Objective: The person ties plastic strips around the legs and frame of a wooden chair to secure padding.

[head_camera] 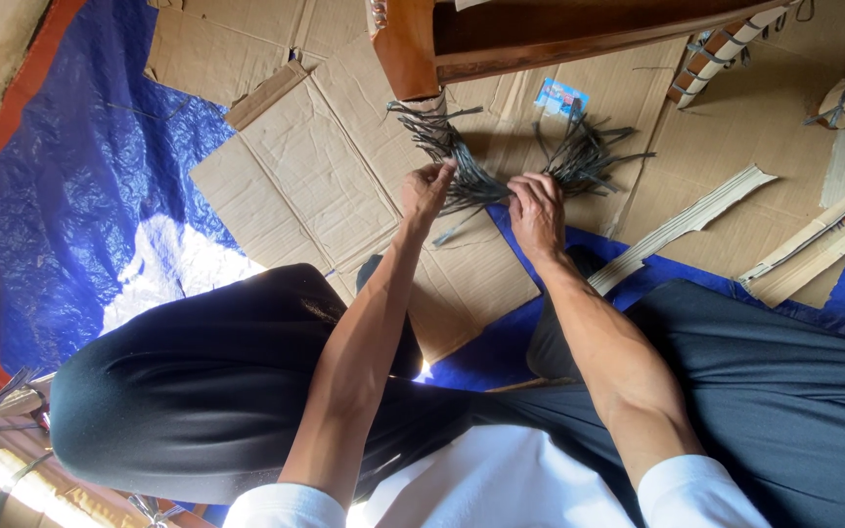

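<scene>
White sleeves and dark-trousered knees fill the foreground – beyond them, flattened cardboard (344,166) over a blue tarp (80,196). Both hands grasp one bundle of dark ties (486,181), left hand (426,191) and right hand (537,210) pinching its middle – ends fanning outward above the fingers.

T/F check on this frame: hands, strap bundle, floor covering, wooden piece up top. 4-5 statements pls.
1. Both hands grip one bundle of dark straps. True: left hand and right hand both hold it.
2. The straps lie on bare concrete. False: flattened cardboard is under them, over a blue tarp.
3. A wooden frame sits beyond the hands. True.
4. The person wears shorts. False: dark trousers cover the legs.
5. The straps are bright red. False: dark grey.
</scene>
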